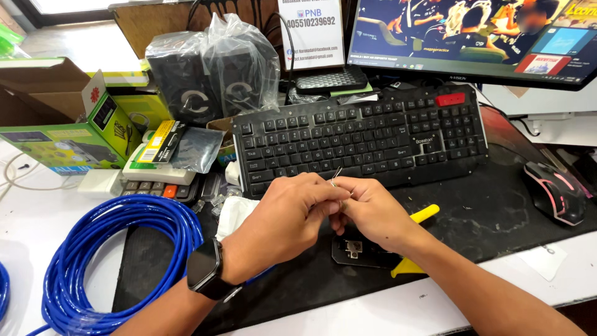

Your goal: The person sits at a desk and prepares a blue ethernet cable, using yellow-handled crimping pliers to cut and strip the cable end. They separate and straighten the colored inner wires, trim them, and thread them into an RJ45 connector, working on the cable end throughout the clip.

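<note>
My left hand (292, 214) and my right hand (367, 211) meet in front of a black keyboard (360, 137). Both pinch thin wire ends (336, 175) that stick up between the fingertips. These look like the stripped strands of a blue cable (112, 249), whose coil lies at the left; the part near my hands is hidden under my left wrist. A black smartwatch (205, 267) is on my left wrist. Under my right hand lies a crimping tool (373, 252) with yellow handles on a black desk mat (485, 218).
A gaming mouse (556, 190) sits at the right. A monitor (472, 37) stands behind the keyboard. Bagged black speakers (214, 74), a green box (68, 143), a calculator (155, 186) and small packages crowd the back left. White tissue (233, 214) lies beside my left hand.
</note>
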The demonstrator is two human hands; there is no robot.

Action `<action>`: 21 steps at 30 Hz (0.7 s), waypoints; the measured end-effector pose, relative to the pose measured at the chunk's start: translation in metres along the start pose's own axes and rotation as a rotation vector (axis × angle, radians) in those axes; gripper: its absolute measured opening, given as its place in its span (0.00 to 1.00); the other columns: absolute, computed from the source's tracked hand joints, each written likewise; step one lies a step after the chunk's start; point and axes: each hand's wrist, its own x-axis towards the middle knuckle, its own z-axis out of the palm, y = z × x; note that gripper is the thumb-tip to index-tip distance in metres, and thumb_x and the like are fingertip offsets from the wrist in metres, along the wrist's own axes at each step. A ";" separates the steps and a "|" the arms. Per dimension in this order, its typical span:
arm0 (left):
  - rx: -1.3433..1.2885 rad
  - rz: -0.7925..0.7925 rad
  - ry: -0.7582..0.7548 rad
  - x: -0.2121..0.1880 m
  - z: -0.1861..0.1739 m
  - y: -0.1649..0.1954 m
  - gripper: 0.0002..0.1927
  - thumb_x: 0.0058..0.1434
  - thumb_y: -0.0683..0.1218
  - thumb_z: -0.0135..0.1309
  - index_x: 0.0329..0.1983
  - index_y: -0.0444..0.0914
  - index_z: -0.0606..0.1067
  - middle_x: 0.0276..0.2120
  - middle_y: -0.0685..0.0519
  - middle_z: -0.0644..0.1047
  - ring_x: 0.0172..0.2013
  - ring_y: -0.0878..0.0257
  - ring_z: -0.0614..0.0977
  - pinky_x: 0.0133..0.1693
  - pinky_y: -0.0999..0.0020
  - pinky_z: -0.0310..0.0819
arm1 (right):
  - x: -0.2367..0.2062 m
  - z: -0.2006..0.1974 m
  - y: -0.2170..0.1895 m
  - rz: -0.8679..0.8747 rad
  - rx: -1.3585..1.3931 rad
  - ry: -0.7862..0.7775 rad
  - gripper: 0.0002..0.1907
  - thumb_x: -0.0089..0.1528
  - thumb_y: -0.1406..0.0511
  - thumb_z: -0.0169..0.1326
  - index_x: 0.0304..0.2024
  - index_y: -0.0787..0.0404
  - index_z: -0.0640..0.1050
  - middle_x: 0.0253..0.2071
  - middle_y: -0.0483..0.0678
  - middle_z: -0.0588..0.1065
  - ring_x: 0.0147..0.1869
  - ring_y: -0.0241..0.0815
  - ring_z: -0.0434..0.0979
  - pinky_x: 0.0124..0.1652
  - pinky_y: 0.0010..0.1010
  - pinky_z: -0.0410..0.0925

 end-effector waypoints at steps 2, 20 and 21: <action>0.090 0.024 -0.002 0.001 -0.001 -0.001 0.05 0.62 0.40 0.57 0.40 0.38 0.80 0.30 0.51 0.78 0.36 0.54 0.80 0.40 0.60 0.70 | 0.000 0.000 0.000 0.002 -0.028 0.013 0.09 0.65 0.72 0.46 0.37 0.66 0.78 0.29 0.44 0.76 0.30 0.33 0.75 0.33 0.27 0.71; -0.659 -0.598 -0.114 0.001 0.004 -0.044 0.11 0.65 0.44 0.54 0.32 0.32 0.79 0.28 0.54 0.79 0.31 0.70 0.75 0.35 0.74 0.70 | -0.009 0.013 -0.015 -0.189 -0.354 0.160 0.09 0.65 0.70 0.51 0.44 0.64 0.81 0.27 0.42 0.80 0.29 0.28 0.79 0.29 0.22 0.72; -0.786 -0.577 -0.188 -0.001 0.005 -0.046 0.11 0.67 0.45 0.54 0.34 0.32 0.79 0.28 0.55 0.78 0.31 0.70 0.73 0.35 0.75 0.67 | -0.009 0.012 -0.015 -0.208 -0.340 0.148 0.09 0.65 0.70 0.50 0.45 0.64 0.80 0.28 0.41 0.81 0.29 0.28 0.79 0.30 0.21 0.73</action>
